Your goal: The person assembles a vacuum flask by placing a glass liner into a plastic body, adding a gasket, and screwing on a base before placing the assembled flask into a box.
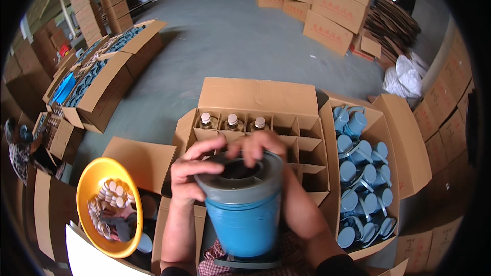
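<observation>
A blue thermos flask body (243, 227) with a dark grey collar (240, 194) stands upright above my lap, its round opening facing up. My left hand (192, 174) grips the collar's left side, thumb below and fingers over the rim. At the far right of the rim, my right hand (263, 145) holds the collar with its fingers bent over the opening; motion smears them a little. What lies inside the opening is too dark to make out. Just beyond the hands is a divided carton (258, 97) with three capped bottle-like flasks (232, 121) along its back row.
On the right, an open carton (414, 156) holds several blue flask tops with handles (349, 201). A yellow basin (82, 199) at left contains pale round caps (115, 191). Farther off are open cartons of blue parts (110, 89) and stacked boxes (332, 7).
</observation>
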`<state>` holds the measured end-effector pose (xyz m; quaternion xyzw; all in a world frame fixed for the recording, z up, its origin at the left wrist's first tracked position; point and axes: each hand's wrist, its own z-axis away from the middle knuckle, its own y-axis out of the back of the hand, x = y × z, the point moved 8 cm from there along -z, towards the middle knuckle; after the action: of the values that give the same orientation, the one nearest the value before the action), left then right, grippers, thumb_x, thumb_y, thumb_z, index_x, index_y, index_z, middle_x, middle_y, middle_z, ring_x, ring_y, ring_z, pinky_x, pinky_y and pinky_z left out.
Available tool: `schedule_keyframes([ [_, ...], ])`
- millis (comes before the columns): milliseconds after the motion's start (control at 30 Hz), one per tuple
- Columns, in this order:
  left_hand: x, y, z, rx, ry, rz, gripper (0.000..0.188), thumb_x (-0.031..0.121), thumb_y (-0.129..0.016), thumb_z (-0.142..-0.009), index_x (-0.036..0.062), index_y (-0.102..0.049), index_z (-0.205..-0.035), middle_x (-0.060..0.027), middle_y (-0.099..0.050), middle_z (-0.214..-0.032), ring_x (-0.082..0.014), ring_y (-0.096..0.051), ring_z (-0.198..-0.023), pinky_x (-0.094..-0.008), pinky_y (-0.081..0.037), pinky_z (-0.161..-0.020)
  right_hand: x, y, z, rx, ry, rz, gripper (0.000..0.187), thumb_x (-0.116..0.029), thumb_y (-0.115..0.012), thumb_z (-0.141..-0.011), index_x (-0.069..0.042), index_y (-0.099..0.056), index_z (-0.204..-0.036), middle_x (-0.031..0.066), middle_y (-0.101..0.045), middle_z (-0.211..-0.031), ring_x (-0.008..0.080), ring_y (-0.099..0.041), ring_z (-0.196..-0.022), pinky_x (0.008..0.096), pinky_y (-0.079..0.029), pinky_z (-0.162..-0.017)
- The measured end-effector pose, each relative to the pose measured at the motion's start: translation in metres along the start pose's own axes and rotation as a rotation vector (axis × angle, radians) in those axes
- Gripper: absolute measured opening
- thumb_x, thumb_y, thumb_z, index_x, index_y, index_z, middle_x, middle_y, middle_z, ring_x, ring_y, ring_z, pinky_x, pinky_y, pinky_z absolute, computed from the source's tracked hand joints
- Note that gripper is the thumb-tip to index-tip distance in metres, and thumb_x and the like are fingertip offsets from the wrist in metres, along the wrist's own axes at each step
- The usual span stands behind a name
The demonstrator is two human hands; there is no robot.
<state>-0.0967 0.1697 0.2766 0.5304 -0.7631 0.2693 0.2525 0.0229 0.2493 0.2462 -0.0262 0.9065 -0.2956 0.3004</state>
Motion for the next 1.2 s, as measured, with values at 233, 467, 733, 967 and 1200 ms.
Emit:
schedule_keyframes([
  [233, 0.03, 0.076, -0.026, 0.422, 0.231, -0.555, 0.032, 0.027, -0.068, -0.076, -0.0046, -0.066, -0.079, -0.0071, -0.062, -0.07, -0.0118, -0.057, -0.064, -0.0259, -0.044, -0.057, 0.071, 0.075, 0.004, 0.508, -0.316, 0.395, 0.025, -0.018, -0.055, -0.089, 0.002, -0.062, -0.102, 0.0104, -0.064, -0.101, 0.0147, -0.059, -0.095, 0.026, -0.045, -0.08],
  [467, -0.043, 0.103, -0.026, 0.354, 0.592, -0.351, 0.035, 0.004, -0.078, -0.063, -0.0027, -0.064, -0.095, -0.0035, -0.064, -0.084, -0.0111, -0.058, -0.08, -0.0258, -0.047, -0.072, 0.032, 0.262, 0.037, 0.823, -0.592, 1.572, 0.026, -0.017, -0.071, -0.074, -0.006, -0.066, -0.097, 0.0091, -0.068, -0.09, 0.019, -0.065, -0.086, 0.0304, -0.05, -0.077],
  [733, -0.089, 0.114, -0.035, 0.527, 0.57, -0.218, 0.01, 0.003, -0.069, -0.077, 0.0, -0.064, -0.085, 0.0016, -0.06, -0.073, -0.0064, -0.052, -0.068, -0.022, -0.042, -0.064, 0.061, 0.349, 0.069, 0.515, -1.059, 2.056, 0.057, -0.027, -0.075, -0.066, -0.016, -0.053, -0.118, 0.0145, -0.058, -0.114, 0.0321, -0.055, -0.106, 0.0408, -0.047, -0.085],
  [967, -0.194, 0.132, 0.033, 1.03, 0.802, 0.382, 0.048, 0.036, -0.042, -0.094, -0.0009, -0.048, -0.124, -0.0167, -0.057, -0.118, -0.029, -0.055, -0.108, -0.0409, -0.042, -0.096, 0.039, 0.323, 0.052, 0.449, -0.886, 1.991, 0.07, -0.022, -0.078, -0.062, -0.017, -0.047, -0.124, 0.016, -0.06, -0.109, 0.0347, -0.058, -0.098, 0.0443, -0.047, -0.082],
  [1200, -0.266, 0.08, 0.065, 0.847, 0.826, 0.68, 0.056, 0.046, -0.028, -0.094, 0.0026, -0.046, -0.125, -0.0187, -0.057, -0.119, -0.032, -0.055, -0.109, -0.0431, -0.044, -0.092, -0.063, 0.09, -0.096, 0.11, -0.14, 1.874, 0.072, -0.01, -0.071, -0.06, -0.012, -0.048, -0.128, 0.0146, -0.06, -0.1, 0.0336, -0.056, -0.094, 0.0398, -0.046, -0.082],
])
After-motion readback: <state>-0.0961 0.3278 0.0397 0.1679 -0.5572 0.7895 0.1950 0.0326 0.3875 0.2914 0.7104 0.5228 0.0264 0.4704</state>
